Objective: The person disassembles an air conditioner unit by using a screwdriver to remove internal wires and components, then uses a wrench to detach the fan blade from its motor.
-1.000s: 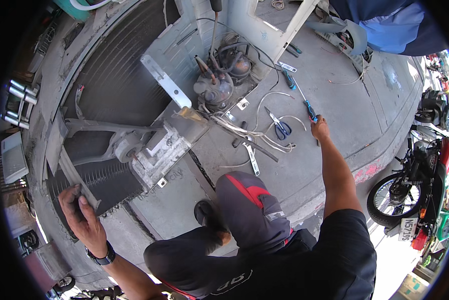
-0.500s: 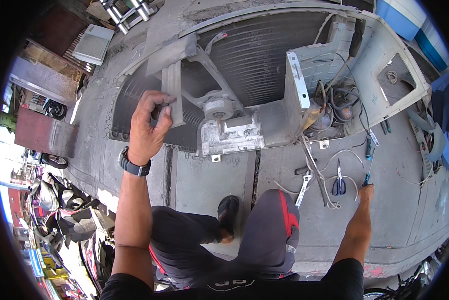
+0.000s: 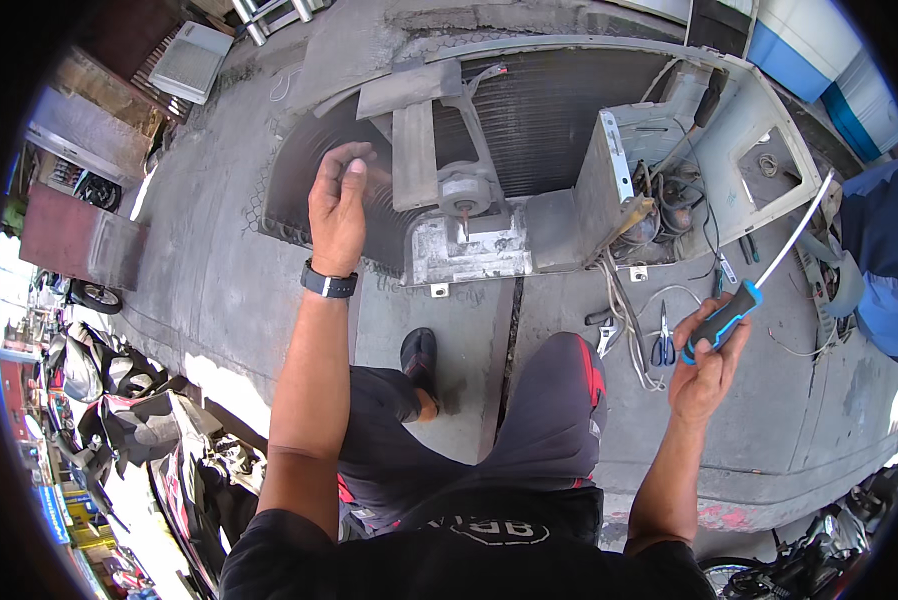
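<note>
My right hand (image 3: 704, 378) is wrapped round the blue and black handle of a screwdriver (image 3: 721, 322). The tool is raised off the ground, its long shaft slanting up to the right. My left hand (image 3: 336, 220) hangs open, fingers loosely bent and thumb apart, with nothing visible in it. Just right of those fingers is a flat grey metal bracket (image 3: 415, 155), seemingly apart from them. It runs down beside a fan motor (image 3: 464, 188) inside an opened air conditioner unit (image 3: 554, 225). Dark finned coils (image 3: 559, 120) line the unit's back.
Pliers (image 3: 607, 335), blue-handled scissors (image 3: 663, 346) and loose cables (image 3: 624, 325) lie on the concrete near my right knee. The unit's right compartment holds a compressor (image 3: 634, 220) with pipes and wires. Parked motorcycles (image 3: 129, 410) stand at the left. Blue-and-white containers (image 3: 794, 50) are at the far right.
My right hand has lifted the screwdriver from the ground, and its shaft now points up. My left hand has drawn off the metal bracket to its left side. The whole view has shifted.
</note>
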Motion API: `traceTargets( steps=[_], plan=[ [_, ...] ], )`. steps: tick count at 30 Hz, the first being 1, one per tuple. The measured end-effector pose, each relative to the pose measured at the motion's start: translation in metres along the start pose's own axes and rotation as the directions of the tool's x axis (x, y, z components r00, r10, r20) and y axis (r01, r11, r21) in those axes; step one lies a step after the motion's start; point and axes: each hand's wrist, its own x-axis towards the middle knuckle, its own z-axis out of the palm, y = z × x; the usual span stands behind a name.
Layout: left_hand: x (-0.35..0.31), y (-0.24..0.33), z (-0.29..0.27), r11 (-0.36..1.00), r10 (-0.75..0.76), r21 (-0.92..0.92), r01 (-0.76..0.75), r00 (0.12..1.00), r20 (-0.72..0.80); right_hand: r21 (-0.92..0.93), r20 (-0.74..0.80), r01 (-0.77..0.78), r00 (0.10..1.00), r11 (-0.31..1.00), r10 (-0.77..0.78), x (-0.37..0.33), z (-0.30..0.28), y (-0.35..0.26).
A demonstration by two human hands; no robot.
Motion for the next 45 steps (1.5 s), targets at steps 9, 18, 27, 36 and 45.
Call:
traceTargets(
  steps=[9, 18, 27, 36, 45],
  plan=[
    [-0.03, -0.152, 0.016, 0.433, -0.873, -0.071, 0.898, 0.438, 0.214, -0.148, 0.347, -0.715, 0.61, 0.684, 0.713, -0.162, 0.181, 0.155],
    [-0.063, -0.25, 0.101, 0.313, -0.888, -0.492, 0.813, 0.434, 0.151, -0.181, 0.129, -0.792, 0.569, 0.584, 0.812, -0.139, 0.195, 0.265],
    [-0.053, -0.297, 0.119, 0.337, -0.92, -0.538, 0.773, 0.392, -0.013, 0.01, 0.192, -0.78, 0.615, 0.626, 0.764, -0.129, 0.2, 0.302],
    [-0.058, -0.265, 0.115, 0.43, -0.87, -0.517, 0.74, 0.493, -0.018, 0.051, 0.259, -0.789, 0.603, 0.612, 0.755, -0.132, 0.193, 0.288],
    [-0.052, -0.23, 0.079, 0.343, -0.887, -0.574, 0.744, 0.457, 0.063, 0.228, 0.32, -0.885, 0.462, 0.406, 0.827, -0.131, 0.199, 0.299]
  ],
)
